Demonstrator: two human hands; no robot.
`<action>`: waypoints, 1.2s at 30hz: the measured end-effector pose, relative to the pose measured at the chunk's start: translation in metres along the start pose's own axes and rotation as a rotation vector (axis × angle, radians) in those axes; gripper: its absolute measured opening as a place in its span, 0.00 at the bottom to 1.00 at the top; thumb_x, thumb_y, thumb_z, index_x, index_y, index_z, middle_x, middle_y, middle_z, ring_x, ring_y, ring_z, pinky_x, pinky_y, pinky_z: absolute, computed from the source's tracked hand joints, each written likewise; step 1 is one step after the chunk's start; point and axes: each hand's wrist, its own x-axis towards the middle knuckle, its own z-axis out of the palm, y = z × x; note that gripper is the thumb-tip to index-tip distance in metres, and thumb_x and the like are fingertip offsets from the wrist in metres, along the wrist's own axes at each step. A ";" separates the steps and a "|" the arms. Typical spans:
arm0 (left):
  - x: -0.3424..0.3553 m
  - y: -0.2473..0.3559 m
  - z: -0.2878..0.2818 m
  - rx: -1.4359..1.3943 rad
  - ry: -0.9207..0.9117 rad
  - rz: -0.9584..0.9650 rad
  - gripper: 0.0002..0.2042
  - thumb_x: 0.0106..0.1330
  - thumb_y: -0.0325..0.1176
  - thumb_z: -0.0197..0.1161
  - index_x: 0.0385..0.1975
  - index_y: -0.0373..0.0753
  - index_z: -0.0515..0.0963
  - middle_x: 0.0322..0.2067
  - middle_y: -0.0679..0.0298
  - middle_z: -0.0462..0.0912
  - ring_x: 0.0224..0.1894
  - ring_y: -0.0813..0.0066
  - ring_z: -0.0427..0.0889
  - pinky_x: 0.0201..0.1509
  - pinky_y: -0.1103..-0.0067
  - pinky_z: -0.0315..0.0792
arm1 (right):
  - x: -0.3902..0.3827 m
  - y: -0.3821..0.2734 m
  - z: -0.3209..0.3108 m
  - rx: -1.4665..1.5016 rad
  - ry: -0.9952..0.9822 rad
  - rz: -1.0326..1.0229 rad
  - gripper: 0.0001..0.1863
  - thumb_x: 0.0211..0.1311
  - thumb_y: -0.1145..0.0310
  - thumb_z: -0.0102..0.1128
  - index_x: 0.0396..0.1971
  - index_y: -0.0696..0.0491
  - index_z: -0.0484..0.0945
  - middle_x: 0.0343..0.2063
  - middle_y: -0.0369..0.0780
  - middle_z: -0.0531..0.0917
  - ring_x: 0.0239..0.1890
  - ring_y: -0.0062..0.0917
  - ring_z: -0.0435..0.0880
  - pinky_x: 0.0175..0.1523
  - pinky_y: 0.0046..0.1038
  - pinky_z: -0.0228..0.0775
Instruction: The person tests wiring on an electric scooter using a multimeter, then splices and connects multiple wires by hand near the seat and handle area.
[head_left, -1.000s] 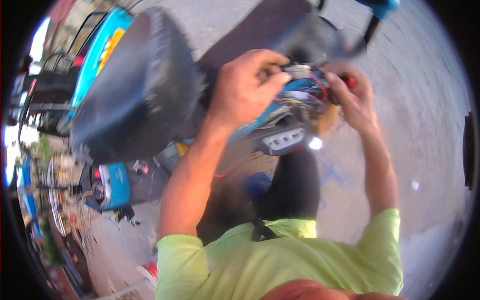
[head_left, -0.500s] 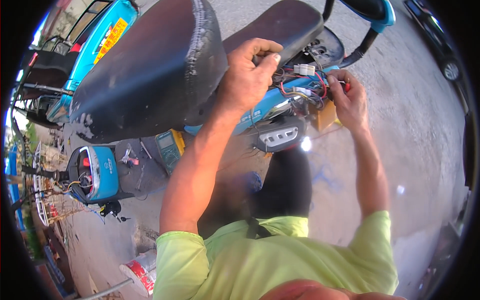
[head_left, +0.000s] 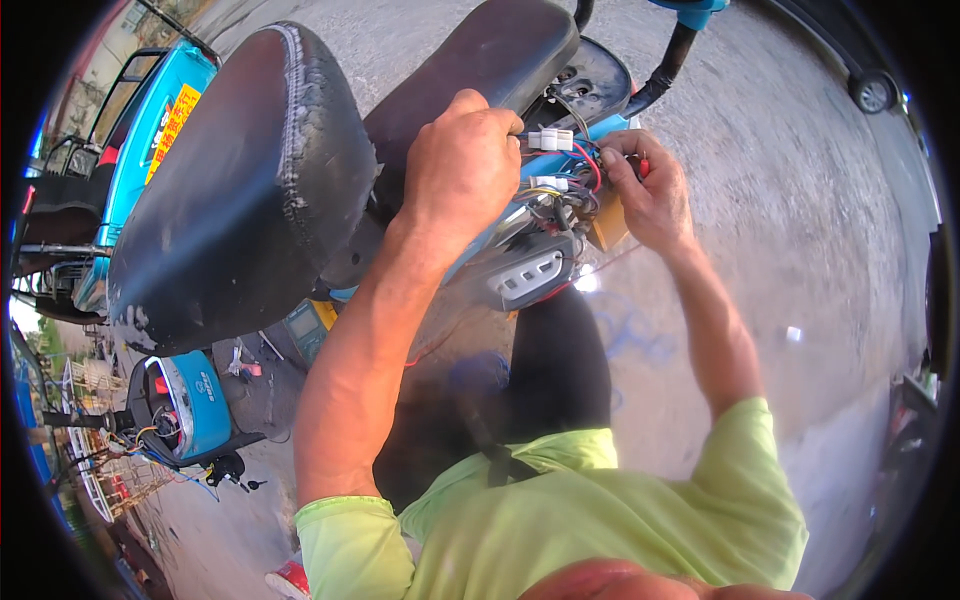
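Observation:
My left hand (head_left: 463,165) is closed over the wires beside the black seat (head_left: 470,60) of a blue electric scooter; its fingers hide what they hold. My right hand (head_left: 650,195) pinches at the other side of the wiring, with a small red piece (head_left: 645,166), which looks like a test probe, between its fingers. Between the hands lie a white plug connector (head_left: 550,140) and a lower white connector (head_left: 548,184). Red, yellow and dark wires (head_left: 572,205) bunch around them. A multimeter (head_left: 305,327) with a yellow edge is partly hidden behind my left forearm.
A large raised black seat (head_left: 235,180) with a worn seam stands at my left. The blue front panel (head_left: 207,403) has loose wires and keys. Below the wiring are a footrest (head_left: 530,277) and a tan block (head_left: 608,222). A dark car (head_left: 850,60) stands far right.
My view has shifted, so the scooter sits further left and the front panel lower. My left hand has turned its back more toward me; my right hand stays at the wiring.

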 end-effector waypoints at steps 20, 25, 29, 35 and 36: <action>0.032 -0.005 -0.016 0.104 -0.351 0.060 0.12 0.63 0.34 0.63 0.40 0.36 0.88 0.34 0.48 0.89 0.39 0.47 0.89 0.48 0.61 0.81 | -0.001 -0.003 0.000 0.154 -0.044 -0.094 0.08 0.75 0.70 0.66 0.46 0.59 0.84 0.43 0.40 0.88 0.46 0.24 0.86 0.54 0.29 0.78; 0.030 0.003 -0.013 0.094 -0.306 0.011 0.11 0.65 0.34 0.63 0.41 0.36 0.88 0.35 0.48 0.89 0.40 0.46 0.89 0.48 0.61 0.81 | -0.002 -0.005 -0.007 0.147 -0.070 0.027 0.12 0.77 0.66 0.65 0.48 0.60 0.85 0.36 0.39 0.89 0.40 0.18 0.85 0.48 0.27 0.79; 0.035 0.004 -0.012 0.071 -0.297 0.035 0.11 0.65 0.34 0.63 0.41 0.36 0.87 0.34 0.48 0.89 0.39 0.48 0.90 0.47 0.61 0.81 | 0.002 -0.011 -0.017 0.150 -0.113 0.119 0.14 0.77 0.64 0.64 0.48 0.60 0.85 0.34 0.38 0.89 0.38 0.17 0.84 0.46 0.26 0.79; 0.029 -0.012 -0.022 -0.009 -0.362 -0.064 0.11 0.64 0.35 0.62 0.36 0.36 0.87 0.30 0.48 0.88 0.37 0.49 0.90 0.43 0.60 0.82 | -0.001 -0.009 0.000 0.179 -0.151 0.065 0.13 0.79 0.63 0.63 0.48 0.58 0.85 0.35 0.35 0.87 0.37 0.17 0.83 0.44 0.25 0.77; 0.022 -0.026 -0.016 0.082 -0.260 0.035 0.10 0.64 0.37 0.62 0.34 0.38 0.87 0.31 0.48 0.88 0.36 0.48 0.91 0.41 0.59 0.82 | -0.002 -0.009 0.010 0.266 -0.166 0.070 0.12 0.79 0.63 0.63 0.47 0.58 0.85 0.35 0.34 0.86 0.36 0.17 0.82 0.42 0.24 0.76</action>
